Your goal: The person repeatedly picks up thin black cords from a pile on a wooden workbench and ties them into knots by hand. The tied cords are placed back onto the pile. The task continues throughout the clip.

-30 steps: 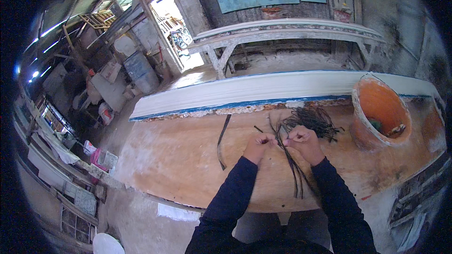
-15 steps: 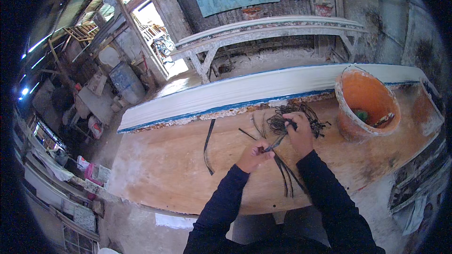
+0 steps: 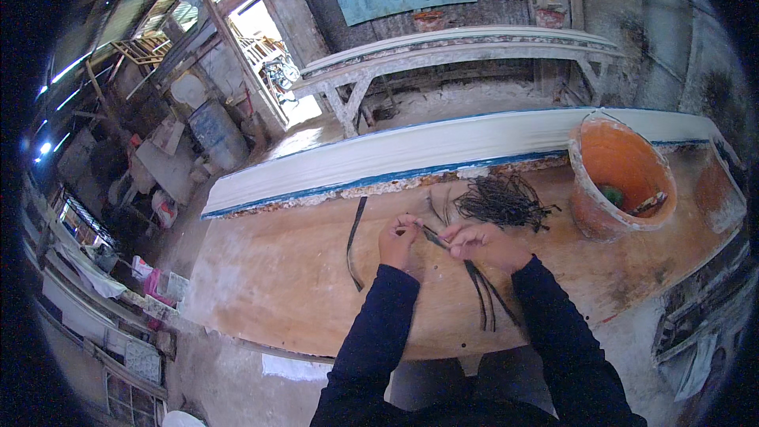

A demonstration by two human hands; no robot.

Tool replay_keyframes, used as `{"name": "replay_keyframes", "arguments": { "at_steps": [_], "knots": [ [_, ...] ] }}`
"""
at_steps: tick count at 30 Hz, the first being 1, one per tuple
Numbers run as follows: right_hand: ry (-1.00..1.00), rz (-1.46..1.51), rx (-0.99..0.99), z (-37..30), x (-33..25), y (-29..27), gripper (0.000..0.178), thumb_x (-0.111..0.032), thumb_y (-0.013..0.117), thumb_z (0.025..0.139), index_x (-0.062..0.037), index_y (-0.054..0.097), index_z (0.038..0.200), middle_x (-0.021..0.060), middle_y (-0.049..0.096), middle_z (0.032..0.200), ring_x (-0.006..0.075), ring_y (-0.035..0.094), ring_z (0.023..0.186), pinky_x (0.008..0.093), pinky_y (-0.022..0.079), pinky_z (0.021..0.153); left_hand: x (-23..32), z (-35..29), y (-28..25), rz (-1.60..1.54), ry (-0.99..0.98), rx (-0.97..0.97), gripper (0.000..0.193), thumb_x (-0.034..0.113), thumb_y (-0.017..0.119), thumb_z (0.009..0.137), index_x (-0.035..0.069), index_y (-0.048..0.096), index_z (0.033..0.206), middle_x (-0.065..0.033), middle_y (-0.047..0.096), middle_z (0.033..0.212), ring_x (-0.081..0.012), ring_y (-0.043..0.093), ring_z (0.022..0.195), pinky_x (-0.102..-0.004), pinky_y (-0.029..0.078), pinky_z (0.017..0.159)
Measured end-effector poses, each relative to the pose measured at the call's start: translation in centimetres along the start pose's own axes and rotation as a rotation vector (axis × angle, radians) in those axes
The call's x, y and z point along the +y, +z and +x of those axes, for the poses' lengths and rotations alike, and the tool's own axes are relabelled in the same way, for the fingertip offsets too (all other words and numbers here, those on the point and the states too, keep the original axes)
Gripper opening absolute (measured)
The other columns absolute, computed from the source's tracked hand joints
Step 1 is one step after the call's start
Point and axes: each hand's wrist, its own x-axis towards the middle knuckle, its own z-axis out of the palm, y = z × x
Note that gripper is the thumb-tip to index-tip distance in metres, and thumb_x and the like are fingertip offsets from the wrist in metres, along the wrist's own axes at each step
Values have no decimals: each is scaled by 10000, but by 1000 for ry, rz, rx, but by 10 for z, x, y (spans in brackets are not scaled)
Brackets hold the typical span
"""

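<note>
Left grip [image 3: 398, 243]: drawn together, thumb against fingertips, pinching one end of the dark strip; exact finger contact too small to tell.
Right grip [image 3: 489, 246]: turned inward toward the left grip, thumb and fingers pressed on the same strip, apart from the other hand.
Dark strip [image 3: 433, 236]: spans the short gap between both grips, slanting down toward the right one.
Loose strips [image 3: 484, 300]: lie nearer the body than the right grip — fanned out, one running toward the right sleeve [image 3: 565, 332].
Single strip [image 3: 349, 249]: lies to the left of the left grip, well apart from it, slightly curved.
Thin strands [image 3: 437, 204]: lie just beyond the space between the grips.
Tangled bundle [image 3: 506, 199]: heaped just beyond the right grip, dark and stringy.
Orange bucket [image 3: 587, 209]: stands to the right of and beyond the right grip, rim smeared whitish, with a green item [image 3: 611, 194] inside.
Desk [image 3: 277, 285]: spreads beneath both grips, wooden and pale-stained on the left.
White moulding [image 3: 395, 150]: stretches across beyond both grips, long and blue-edged.
Rear desk [image 3: 443, 58]: stands farther beyond both grips — whitish, on braced legs.
Blue drum [image 3: 217, 138]: stands far off, beyond and left of the left grip.
</note>
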Motion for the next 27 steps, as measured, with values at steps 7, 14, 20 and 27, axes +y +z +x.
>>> {"name": "replay_keyframes", "arguments": {
  "at_steps": [7, 14, 20, 27],
  "knots": [
    [-77, -81, -178, -1, -7, 8, 149, -131, 687, 723, -30, 649, 827, 80, 565, 999, 162, 513, 943, 281, 393, 813, -25, 9, -7, -34, 84, -69, 21, 36, 590, 774, 52, 590, 788, -24, 611, 746, -73, 526, 635, -209, 411, 552],
    [-27, -9, 50, -2, -3, 2, 105, -67, 699, 689, -32, 600, 694, 37, 591, 772, 112, 537, 763, 247, 405, 714, -17, 1, 2, -46, 32, -183, 70, -34, 610, 732, 17, 572, 761, -40, 610, 744, -101, 573, 705, -207, 435, 626],
    [-125, 5, 485, 7, 12, -7, 136, -30, 683, 673, -38, 548, 655, 7, 543, 669, 86, 493, 652, 227, 398, 613, -18, -6, 2, -127, 32, -475, 79, 12, 644, 737, 37, 573, 761, 5, 589, 725, -71, 536, 681, -200, 415, 646],
    [-27, -157, 775, 9, 31, -20, 38, -62, 620, 735, -66, 582, 731, 11, 502, 696, 113, 445, 637, 238, 381, 601, -1, -22, 13, -113, -59, -841, 99, 103, 637, 785, 43, 585, 845, 30, 559, 758, -43, 507, 707, -189, 405, 647]
  ]
}}
